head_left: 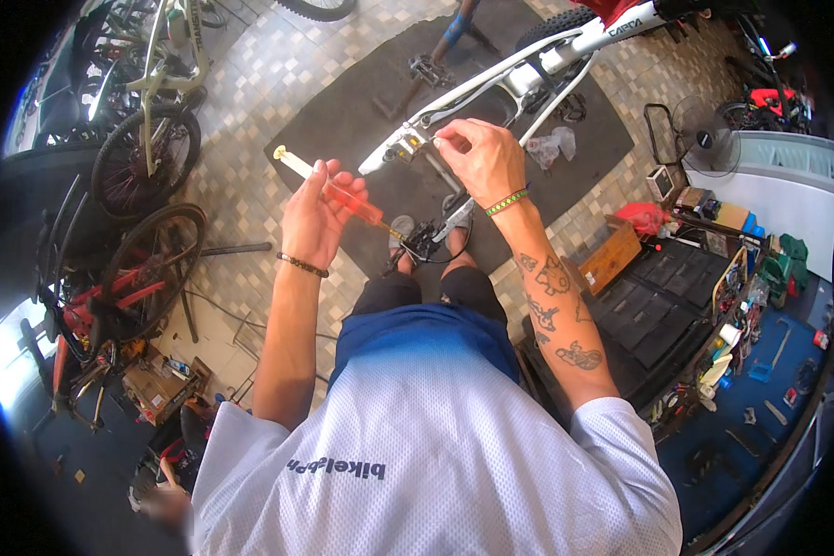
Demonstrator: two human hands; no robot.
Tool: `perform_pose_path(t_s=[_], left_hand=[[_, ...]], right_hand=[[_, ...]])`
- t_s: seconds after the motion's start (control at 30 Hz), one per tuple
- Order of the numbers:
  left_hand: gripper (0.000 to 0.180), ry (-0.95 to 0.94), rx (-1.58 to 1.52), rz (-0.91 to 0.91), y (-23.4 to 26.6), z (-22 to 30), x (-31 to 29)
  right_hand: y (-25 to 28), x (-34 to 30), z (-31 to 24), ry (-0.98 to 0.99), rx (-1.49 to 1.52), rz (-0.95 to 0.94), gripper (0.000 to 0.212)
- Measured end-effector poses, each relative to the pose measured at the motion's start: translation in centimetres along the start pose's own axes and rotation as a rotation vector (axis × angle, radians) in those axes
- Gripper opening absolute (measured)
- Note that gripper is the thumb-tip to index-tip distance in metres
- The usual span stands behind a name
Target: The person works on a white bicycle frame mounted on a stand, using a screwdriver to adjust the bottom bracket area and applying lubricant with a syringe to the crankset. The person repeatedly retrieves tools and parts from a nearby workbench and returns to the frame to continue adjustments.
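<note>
My left hand [313, 221] is closed around a syringe [357, 204] filled with red fluid. Its pale plunger sticks out up and to the left, and its tip points down to the right. Beside it, the fingertips of my right hand [485, 159] are pinched together at the near end of a white bicycle frame [454, 93]. Whatever they hold is too small to make out. A gold-coloured part [413, 142] shows on the frame just left of those fingers. Below both hands hangs a dark derailleur [423, 243], close to the syringe's tip.
A dark mat [320, 130] lies on the tiled floor under the frame. Bicycles, one with a black wheel [146, 157], crowd the left side. At right are a fan [704, 139], a black crate [658, 301], a cardboard box [610, 255] and a blue surface [760, 408] with tools.
</note>
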State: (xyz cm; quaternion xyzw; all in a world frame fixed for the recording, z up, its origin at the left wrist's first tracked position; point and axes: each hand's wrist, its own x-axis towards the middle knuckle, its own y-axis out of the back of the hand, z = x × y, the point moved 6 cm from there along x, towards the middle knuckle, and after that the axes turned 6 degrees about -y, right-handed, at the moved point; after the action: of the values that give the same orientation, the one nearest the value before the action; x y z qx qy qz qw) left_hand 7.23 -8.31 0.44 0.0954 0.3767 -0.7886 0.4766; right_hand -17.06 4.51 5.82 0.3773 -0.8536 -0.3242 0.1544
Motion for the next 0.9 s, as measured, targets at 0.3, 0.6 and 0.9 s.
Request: perform_pose_path(t_s=[0.3, 0.6, 0.9], left_hand=[[0.035, 0.009, -0.029, -0.002, 0.4, -0.3, 0.2], [0.037, 0.019, -0.026, 0.015, 0.9, -0.2, 0.0], [0.039, 0.009, 0.004, 0.053, 0.9, -0.3, -0.9]], right_hand=[[-0.3, 1.0, 0.0, 0.052, -0.008, -0.078, 0.013], [-0.6, 2.1, 1.2, 0.301, -0.056, -0.316, 0.019], [-1.6, 3.7, 1.3, 0.82, -0.347, -0.332, 0.013]])
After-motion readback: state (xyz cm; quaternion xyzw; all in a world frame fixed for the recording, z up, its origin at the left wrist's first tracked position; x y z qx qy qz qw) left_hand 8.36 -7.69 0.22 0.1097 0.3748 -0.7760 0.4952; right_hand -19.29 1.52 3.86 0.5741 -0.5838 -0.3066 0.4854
